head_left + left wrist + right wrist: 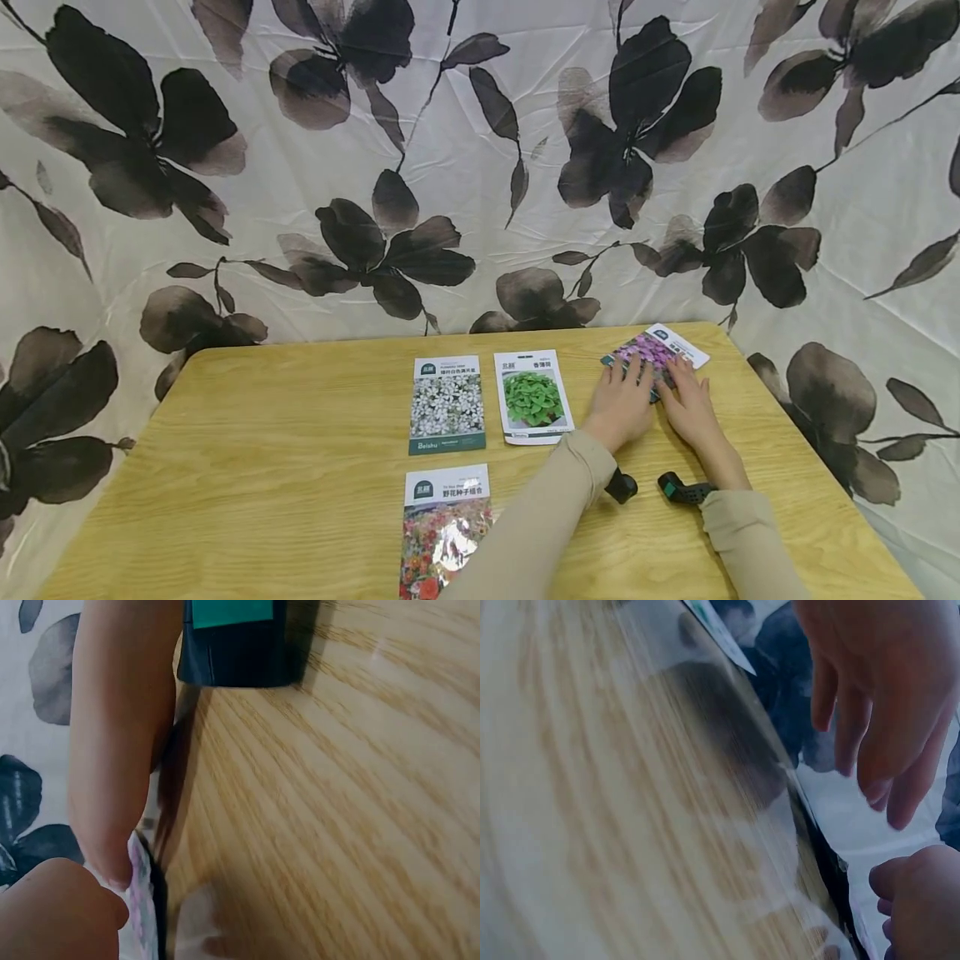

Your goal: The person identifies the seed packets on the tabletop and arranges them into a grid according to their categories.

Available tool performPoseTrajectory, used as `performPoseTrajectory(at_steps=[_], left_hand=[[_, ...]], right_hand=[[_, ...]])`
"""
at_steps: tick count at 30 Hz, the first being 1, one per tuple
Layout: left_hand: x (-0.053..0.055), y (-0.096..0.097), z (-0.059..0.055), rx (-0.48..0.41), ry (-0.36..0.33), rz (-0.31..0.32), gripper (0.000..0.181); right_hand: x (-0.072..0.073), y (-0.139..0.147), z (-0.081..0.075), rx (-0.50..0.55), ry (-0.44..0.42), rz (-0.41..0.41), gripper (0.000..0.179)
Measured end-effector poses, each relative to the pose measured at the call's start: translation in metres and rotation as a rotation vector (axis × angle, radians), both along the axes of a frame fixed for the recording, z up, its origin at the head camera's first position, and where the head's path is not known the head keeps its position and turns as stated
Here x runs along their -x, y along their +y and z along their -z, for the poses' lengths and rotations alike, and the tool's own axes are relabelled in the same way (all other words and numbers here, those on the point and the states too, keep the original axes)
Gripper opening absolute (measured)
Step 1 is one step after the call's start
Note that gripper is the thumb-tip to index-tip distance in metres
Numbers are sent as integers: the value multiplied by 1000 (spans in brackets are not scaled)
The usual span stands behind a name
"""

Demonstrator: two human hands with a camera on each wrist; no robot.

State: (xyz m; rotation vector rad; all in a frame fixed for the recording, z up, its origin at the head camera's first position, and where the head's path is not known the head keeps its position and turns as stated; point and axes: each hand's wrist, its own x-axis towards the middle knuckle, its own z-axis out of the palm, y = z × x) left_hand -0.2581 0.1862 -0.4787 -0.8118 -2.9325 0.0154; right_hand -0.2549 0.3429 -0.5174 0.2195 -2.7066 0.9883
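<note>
A seed packet with purple flowers [688,343] lies slanted at the table's back right corner. My left hand [621,404] reaches over its near left part, fingers extended onto the printed face. Close beside it, my right hand [692,408] has its fingers stretched onto the packet's near right side. In the left wrist view the packet's edge [141,900] shows beneath the fingertips. The right wrist view shows the left hand's fingers [900,742] pointing down, straight and slightly spread. Part of the packet is hidden under both hands.
Left of the hands lie a green-leaf packet [534,398] and a white-flower packet [447,408]. A wildflower packet [446,525] sits nearer, partly behind the left sleeve [540,525]. The wooden table [262,467] ends at a floral curtain [480,167].
</note>
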Motion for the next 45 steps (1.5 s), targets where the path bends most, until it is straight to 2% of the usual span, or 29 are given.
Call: performPoseTrajectory(at_steps=[7, 12, 19, 23, 29, 37, 45], left_hand=[[2, 13, 5, 51, -18, -4, 59], [4, 18, 12, 74, -73, 13, 61], [-2, 19, 15, 88, -90, 27, 60], [-3, 19, 18, 126, -99, 29, 59], [-6, 20, 17, 127, -122, 30, 59], [-13, 24, 16, 102, -158, 21, 63], [-23, 19, 14, 101, -136, 16, 61]], right_hand=[[3, 0, 0, -87, -17, 16, 52], [3, -1, 1, -129, -47, 22, 51], [1, -3, 2, -62, 53, 11, 41], [-1, -4, 2, -40, 83, 18, 36], [-2, -5, 3, -68, 115, 36, 35], [-7, -5, 5, -163, 122, 128, 32], [-11, -10, 2, -175, 188, 151, 27]])
